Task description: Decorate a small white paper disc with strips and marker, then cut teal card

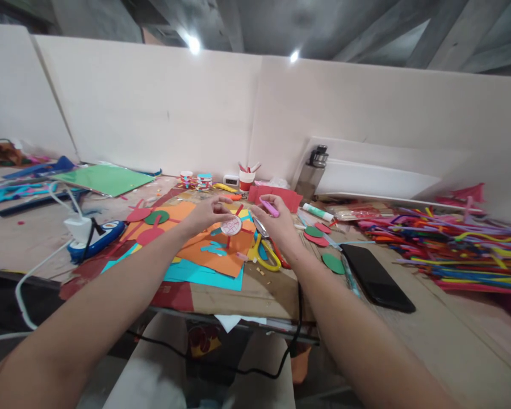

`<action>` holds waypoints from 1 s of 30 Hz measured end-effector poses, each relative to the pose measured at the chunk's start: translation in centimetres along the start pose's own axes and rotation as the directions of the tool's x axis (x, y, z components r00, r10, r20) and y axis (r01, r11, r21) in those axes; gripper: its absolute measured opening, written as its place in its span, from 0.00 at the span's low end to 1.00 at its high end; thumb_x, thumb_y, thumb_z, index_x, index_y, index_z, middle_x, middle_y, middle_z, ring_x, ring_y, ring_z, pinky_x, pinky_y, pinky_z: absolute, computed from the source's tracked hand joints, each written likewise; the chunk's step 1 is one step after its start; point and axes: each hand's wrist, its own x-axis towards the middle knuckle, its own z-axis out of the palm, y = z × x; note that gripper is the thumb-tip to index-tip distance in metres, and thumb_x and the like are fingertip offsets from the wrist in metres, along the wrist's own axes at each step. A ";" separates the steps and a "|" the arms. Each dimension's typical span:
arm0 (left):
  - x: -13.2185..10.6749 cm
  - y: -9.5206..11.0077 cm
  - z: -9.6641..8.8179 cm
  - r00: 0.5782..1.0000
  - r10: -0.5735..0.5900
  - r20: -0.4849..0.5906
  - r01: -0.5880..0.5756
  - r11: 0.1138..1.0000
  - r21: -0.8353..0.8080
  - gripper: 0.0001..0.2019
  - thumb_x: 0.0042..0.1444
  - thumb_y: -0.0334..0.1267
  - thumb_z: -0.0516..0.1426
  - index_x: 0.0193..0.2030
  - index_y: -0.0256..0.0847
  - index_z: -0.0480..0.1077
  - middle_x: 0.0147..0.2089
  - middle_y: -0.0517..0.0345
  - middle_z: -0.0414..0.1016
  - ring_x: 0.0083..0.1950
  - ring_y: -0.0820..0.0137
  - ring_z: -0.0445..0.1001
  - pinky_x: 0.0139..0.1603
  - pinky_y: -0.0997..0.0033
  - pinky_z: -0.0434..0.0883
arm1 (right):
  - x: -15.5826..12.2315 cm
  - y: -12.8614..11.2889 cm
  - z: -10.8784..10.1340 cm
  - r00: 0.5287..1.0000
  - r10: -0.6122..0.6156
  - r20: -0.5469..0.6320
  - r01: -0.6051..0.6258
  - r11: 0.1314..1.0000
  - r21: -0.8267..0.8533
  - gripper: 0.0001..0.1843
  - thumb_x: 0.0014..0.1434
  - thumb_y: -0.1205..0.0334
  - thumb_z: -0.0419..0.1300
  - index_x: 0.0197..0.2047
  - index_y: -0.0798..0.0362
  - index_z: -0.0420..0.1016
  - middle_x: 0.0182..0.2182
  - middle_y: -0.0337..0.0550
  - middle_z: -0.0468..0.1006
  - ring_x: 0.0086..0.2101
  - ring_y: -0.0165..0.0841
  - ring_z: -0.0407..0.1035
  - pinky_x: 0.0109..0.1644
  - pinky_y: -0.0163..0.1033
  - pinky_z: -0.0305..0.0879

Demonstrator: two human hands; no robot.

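White panels (153, 108) back the cluttered table (29, 238). Near the centre of the frame, the left hand (213, 212) pinches the disc (230, 225) at its upper-left rim, so it is the nearer hand. Across a small gap, the right hand (281, 220) has its fingers closed around a purple tool (270, 208), above and right of the disc, long axis slanting down rightward.

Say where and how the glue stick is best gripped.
Probably at the middle of the glue stick, from above, pinching across its width: it lies on its side, a long, slim tube with its upper side uncovered.
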 end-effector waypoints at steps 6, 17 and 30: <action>-0.6 0.6 0.5 0.997 0.038 0.063 -0.036 0.999 -0.040 0.27 0.43 0.39 0.68 0.50 0.38 0.66 0.35 0.53 0.78 0.38 0.65 0.78 0.38 0.68 0.71 | 0.1 0.5 0.2 0.964 0.207 0.165 -0.206 0.978 -0.020 0.25 0.38 0.52 0.72 0.38 0.53 0.72 0.29 0.36 0.76 0.30 0.29 0.68 0.34 0.36 0.62; 0.0 0.1 0.7 0.993 0.078 0.086 -0.067 0.991 -0.119 0.26 0.43 0.41 0.68 0.49 0.38 0.68 0.41 0.50 0.78 0.41 0.67 0.76 0.41 0.68 0.70 | 0.0 1.5 1.0 0.905 0.250 0.343 -0.342 0.908 0.241 0.21 0.34 0.57 0.75 0.30 0.53 0.72 0.24 0.35 0.76 0.26 0.28 0.70 0.30 0.35 0.66; -0.7 0.6 2.4 0.951 -0.307 0.032 0.281 0.817 -0.503 0.23 0.44 0.54 0.66 0.39 0.37 0.73 0.39 0.52 0.76 0.38 0.70 0.73 0.35 0.72 0.64 | 0.5 1.7 1.3 0.949 0.314 -0.008 -0.232 0.718 0.656 0.22 0.36 0.65 0.73 0.34 0.50 0.69 0.23 0.32 0.76 0.26 0.27 0.73 0.31 0.31 0.71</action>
